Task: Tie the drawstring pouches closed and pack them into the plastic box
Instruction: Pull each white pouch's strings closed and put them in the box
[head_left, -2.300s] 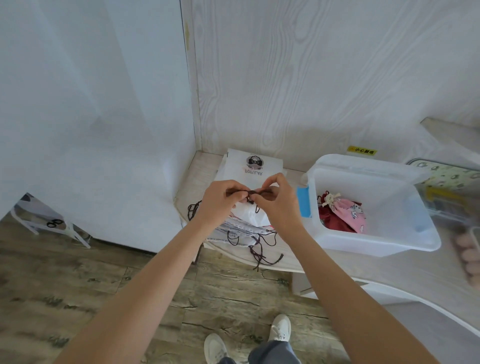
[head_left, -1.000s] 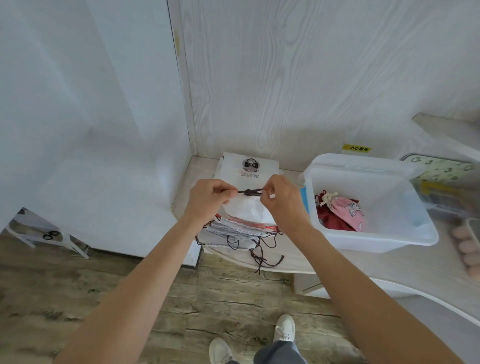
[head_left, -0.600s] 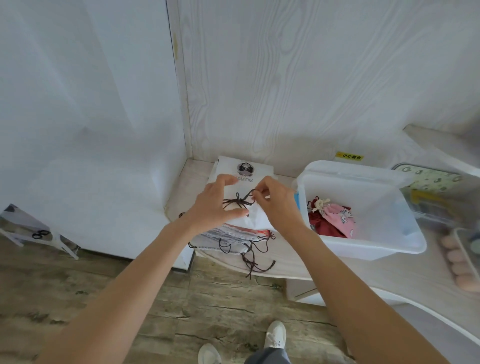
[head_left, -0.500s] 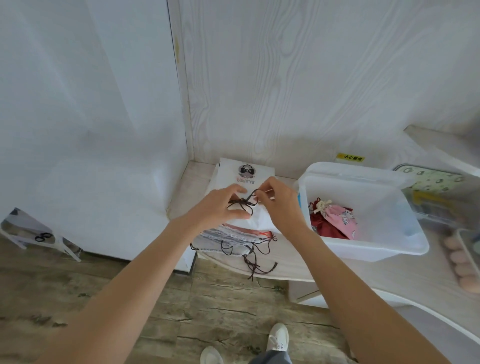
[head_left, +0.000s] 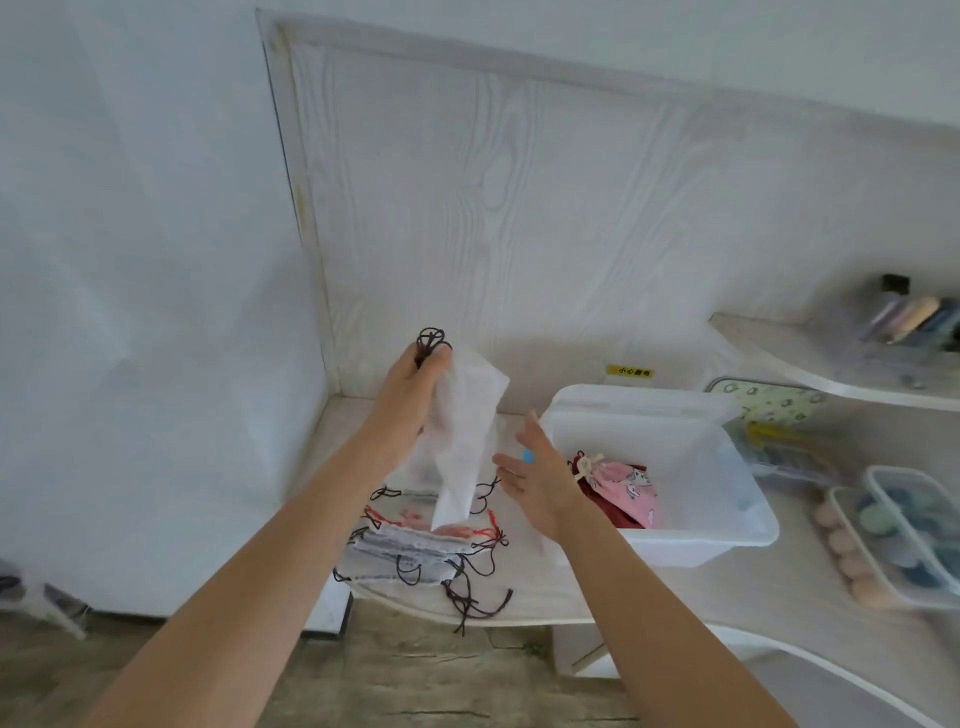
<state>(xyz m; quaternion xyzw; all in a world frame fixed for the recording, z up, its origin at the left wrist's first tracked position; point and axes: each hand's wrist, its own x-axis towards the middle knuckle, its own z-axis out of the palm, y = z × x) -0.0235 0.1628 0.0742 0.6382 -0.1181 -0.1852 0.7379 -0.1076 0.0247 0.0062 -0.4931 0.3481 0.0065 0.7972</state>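
Left hand (head_left: 415, 384) grips the white pouch (head_left: 464, 435) at its gathered neck, centre of frame, lifted clear above the stack. Dark cord (head_left: 430, 340) sticks up out of the fist as a small looped knot. Pouch is thin, matte, non-woven-looking fabric, wrinkled; long axis near vertical, slightly tilted, neck up, bottom end pointing down toward the stack and just overlapping it in view; cannot tell if it touches.

Right hand (head_left: 535, 480) is free, fingers straight and spread, palm facing left toward the pouch, just right of its lower half, holding nothing.

Stack (head_left: 410, 540) of flat untied pouches lies on the surface (head_left: 701, 592) lower centre: grey and white striped cloth, one with pink and red print, red and dark cords trailing loose; a dark cord end hangs past the front edge.

Box (head_left: 670, 540) sits right of centre: translucent white plastic, rectangular, rounded corners, lid hinged open against the wall. Inside, left part: pink pouch (head_left: 626, 488) with small printed figures, neck tied, lying on a dark red pouch (head_left: 602, 506).

Surface is pale wood-grain laminate with a curved front edge; wall panel behind has the same grain. Yellow label (head_left: 629, 371) on the wall above the box. Far right: clear tubs (head_left: 904, 530) with round pastel items, blurred.
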